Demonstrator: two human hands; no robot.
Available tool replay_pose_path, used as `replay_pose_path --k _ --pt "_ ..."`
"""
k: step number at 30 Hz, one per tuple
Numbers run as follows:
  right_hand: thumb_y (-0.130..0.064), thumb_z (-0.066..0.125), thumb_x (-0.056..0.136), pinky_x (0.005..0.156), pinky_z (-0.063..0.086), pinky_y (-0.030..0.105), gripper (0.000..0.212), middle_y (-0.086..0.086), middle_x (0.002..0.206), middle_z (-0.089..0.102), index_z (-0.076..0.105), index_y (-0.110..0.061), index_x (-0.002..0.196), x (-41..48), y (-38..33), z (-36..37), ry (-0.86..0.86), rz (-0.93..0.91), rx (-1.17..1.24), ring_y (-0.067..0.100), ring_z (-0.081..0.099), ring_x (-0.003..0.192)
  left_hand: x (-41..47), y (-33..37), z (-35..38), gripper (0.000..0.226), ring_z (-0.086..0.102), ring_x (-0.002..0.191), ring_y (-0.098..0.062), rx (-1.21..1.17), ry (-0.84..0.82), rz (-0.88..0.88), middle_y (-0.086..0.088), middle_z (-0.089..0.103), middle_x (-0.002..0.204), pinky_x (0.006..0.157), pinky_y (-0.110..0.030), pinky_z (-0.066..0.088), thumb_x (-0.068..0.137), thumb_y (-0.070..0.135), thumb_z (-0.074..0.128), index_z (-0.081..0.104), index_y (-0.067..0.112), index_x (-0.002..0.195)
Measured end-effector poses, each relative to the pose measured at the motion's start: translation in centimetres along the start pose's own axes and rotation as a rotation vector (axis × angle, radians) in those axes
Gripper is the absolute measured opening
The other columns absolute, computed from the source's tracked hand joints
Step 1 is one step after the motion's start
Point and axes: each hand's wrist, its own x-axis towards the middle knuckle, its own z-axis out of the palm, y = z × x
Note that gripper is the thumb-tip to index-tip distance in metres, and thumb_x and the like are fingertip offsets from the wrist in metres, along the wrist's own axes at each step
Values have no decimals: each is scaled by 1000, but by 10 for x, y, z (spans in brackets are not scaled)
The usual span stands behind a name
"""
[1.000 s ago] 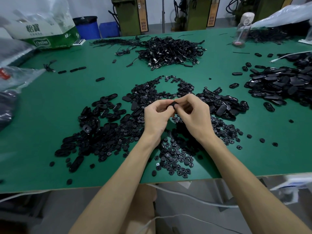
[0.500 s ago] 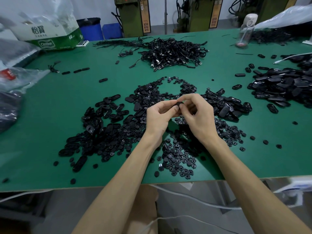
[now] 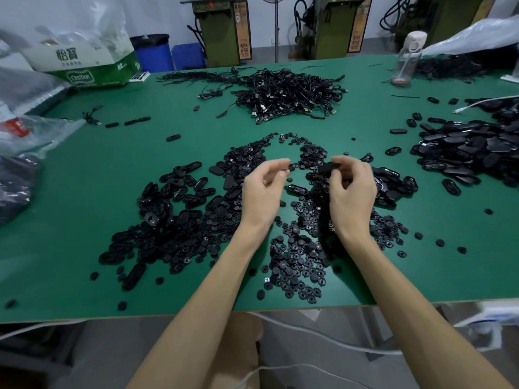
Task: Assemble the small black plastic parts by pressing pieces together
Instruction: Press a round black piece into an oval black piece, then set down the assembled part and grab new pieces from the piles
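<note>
My right hand point(image 3: 351, 192) holds a small black oval plastic part point(image 3: 329, 167) between thumb and fingertips, above the middle of the green table point(image 3: 84, 220). My left hand point(image 3: 265, 189) hovers a short way to its left, fingers loosely curled and apart, with nothing in it. Under both hands lies a spread of small round black pieces point(image 3: 295, 262). A heap of black oval shells point(image 3: 174, 214) sits to the left of my left hand, and more oval parts point(image 3: 393, 183) lie just right of my right hand.
A big pile of oval parts point(image 3: 477, 150) lies at the right. A tangle of black cables point(image 3: 289, 94) sits at the back centre, near a clear bottle point(image 3: 407, 60). Plastic bags point(image 3: 28, 136) and a carton point(image 3: 84, 63) crowd the left. The table's front edge point(image 3: 252, 310) runs under my forearms.
My hands were pressed together on one black part; now they have come apart. The left hand has let go and the right hand keeps the part.
</note>
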Motion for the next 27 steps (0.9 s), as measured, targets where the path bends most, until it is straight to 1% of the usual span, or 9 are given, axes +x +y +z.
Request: replay_pose_path --k 3,5,9,13,16,19,21,24,27 --pt "-9 53 103 86 41 7 38 3 127 48 55 -11 141 4 4 1 -3 115 -30 6 53 103 7 6 -17 30 68 97 0 253 27 82 1 70 115 89 -12 52 102 -3 50 70 14 116" --pt "-7 53 102 90 41 12 48 -1 129 40 47 -10 149 4 5 2 -44 133 -65 7 50 108 13 8 -35 34 64 97 0 372 64 84 -1 69 117 89 -8 49 101 -7 48 69 15 117" --pt "-4 53 100 95 45 20 46 0 128 38 50 -10 146 2 4 4 -62 92 -79 9 51 110 27 -2 -83 40 63 114 -19 829 81 19 -8 66 127 109 -33 49 95 -14 49 68 9 123" --pt "-14 59 102 103 44 26 22 -5 118 55 68 -15 122 -3 3 7 -211 -102 -155 9 51 115 37 -15 -131 27 60 119 -36 1274 -37 -138 -18 68 126 106 -49 46 98 2 64 71 7 124" --pt "-24 69 98 100 33 21 18 -6 113 62 73 -16 114 -7 4 12 -408 -302 -213 11 46 117 35 -17 -141 17 61 114 -37 1288 -45 -158 -15 72 117 101 -49 44 99 17 69 78 9 111" --pt "-34 73 94 104 35 29 31 -5 120 66 75 -18 120 -9 5 14 -568 -436 -318 17 42 120 31 -18 -137 15 59 112 -37 1263 31 -132 -15 69 115 100 -49 41 97 24 73 78 12 105" --pt "-38 74 92 105 36 38 32 -5 123 66 77 -20 118 -11 7 16 -630 -466 -384 23 43 121 28 -20 -135 14 58 110 -37 1229 66 -135 -17 64 115 100 -49 40 97 24 72 76 12 103" --pt "-38 74 92 97 29 34 24 -5 118 66 79 -22 109 -11 9 17 -642 -440 -395 22 41 115 24 -24 -134 10 57 104 -37 1133 93 -147 -17 54 115 95 -47 44 100 17 68 71 7 100" --pt "-30 74 93 95 32 35 14 -3 105 65 78 -20 101 -9 8 18 -633 -402 -382 21 41 107 20 -25 -137 5 54 82 -19 938 132 -158 -14 43 121 82 -36 40 102 10 64 65 7 106"
